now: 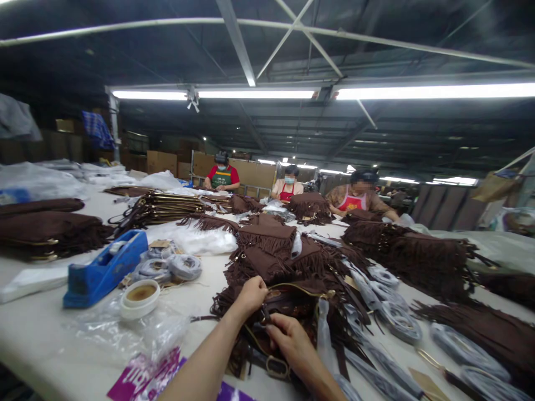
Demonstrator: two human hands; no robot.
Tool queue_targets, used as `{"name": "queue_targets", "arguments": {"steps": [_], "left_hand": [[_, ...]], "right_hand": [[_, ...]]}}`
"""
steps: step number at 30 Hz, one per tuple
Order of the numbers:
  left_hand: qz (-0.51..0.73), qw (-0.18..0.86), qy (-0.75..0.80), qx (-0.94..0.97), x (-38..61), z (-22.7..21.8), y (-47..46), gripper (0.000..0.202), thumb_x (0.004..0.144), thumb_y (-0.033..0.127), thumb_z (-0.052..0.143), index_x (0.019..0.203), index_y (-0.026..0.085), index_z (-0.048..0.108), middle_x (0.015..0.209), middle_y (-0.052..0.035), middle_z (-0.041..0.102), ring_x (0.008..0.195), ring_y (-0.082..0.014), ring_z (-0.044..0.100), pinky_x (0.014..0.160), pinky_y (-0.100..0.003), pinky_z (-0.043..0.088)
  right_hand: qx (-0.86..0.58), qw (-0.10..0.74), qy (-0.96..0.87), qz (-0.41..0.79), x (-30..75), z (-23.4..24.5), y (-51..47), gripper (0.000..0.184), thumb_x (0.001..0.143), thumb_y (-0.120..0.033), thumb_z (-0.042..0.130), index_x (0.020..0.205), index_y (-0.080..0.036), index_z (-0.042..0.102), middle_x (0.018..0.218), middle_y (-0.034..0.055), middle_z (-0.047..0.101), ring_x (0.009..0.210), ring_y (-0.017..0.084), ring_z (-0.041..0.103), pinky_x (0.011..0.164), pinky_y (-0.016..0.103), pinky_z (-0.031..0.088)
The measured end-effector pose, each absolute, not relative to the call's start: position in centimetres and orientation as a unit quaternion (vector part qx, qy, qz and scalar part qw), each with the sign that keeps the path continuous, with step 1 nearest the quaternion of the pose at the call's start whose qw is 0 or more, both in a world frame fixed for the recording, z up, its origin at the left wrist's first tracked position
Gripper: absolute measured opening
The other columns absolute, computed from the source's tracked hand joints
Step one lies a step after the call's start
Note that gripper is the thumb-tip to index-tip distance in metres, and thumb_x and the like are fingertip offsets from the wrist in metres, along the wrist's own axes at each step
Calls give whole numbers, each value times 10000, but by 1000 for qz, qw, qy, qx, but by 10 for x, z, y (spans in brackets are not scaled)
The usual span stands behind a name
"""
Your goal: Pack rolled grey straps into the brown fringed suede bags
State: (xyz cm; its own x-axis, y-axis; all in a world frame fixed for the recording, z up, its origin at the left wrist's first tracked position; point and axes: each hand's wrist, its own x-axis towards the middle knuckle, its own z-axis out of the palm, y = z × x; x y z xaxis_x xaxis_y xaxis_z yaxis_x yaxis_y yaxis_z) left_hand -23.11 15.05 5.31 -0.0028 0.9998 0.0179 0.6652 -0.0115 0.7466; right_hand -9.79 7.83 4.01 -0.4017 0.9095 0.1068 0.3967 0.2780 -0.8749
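Right in front of me a dark brown fringed handbag lies on the table, its gold zipper unzipped so that the dark inside shows. My left hand is closed on the bag's edge at the left end of the opening. Just below it, my right hand is closed, thumb and forefinger together by a short dark strap; what sits between these fingertips is too small to tell. A metal buckle hangs below the right hand. Wrapped grey straps lie against the bag's right side.
On the left stand a blue tape dispenser and a white round tub, with coiled wrapped straps behind. More fringed bags are piled ahead and right. Purple printed plastic lies near the front edge. Several co-workers work across the table.
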Motion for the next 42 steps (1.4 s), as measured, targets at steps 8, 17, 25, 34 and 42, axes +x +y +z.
{"name": "queue_targets", "arguments": {"steps": [8,17,25,34,42], "left_hand": [[285,194,585,734,-256,92,97,163,761,97,528,833,164,658,913,-62,669,916,-216,603,862,-321,444],[326,180,507,777,-275,60,51,448,732,128,499,1176,182,535,1234,-101,598,1132,-226,546,973,-331,410],[374,151,523,751,-263,52,56,106,734,114,475,774,211,490,877,-26,579,827,-179,542,750,-278,401],[398,210,472,758,-269,52,52,279,646,70,469,834,199,630,981,-46,619,947,-190,578,863,-281,427],[358,187,469,786,-272,50,55,342,622,49,478,859,195,678,945,-42,609,916,-189,587,828,-269,450]], "right_hand": [[-410,329,-722,449,-100,41,79,318,769,-428,500,573,-177,521,490,-38,464,495,105,365,504,232,271],[-400,344,-723,446,-99,44,78,335,766,-449,493,564,-182,511,512,-30,491,517,110,397,527,229,298],[-483,298,-722,395,-98,41,68,156,631,-193,470,486,-176,524,449,-38,471,465,101,395,459,215,254],[-533,283,-722,338,-105,46,67,221,671,-134,468,462,-172,528,437,-32,502,478,109,451,481,217,281],[-532,301,-717,335,-101,48,64,213,679,-151,457,475,-184,512,453,-21,492,492,130,460,493,239,292]]}}
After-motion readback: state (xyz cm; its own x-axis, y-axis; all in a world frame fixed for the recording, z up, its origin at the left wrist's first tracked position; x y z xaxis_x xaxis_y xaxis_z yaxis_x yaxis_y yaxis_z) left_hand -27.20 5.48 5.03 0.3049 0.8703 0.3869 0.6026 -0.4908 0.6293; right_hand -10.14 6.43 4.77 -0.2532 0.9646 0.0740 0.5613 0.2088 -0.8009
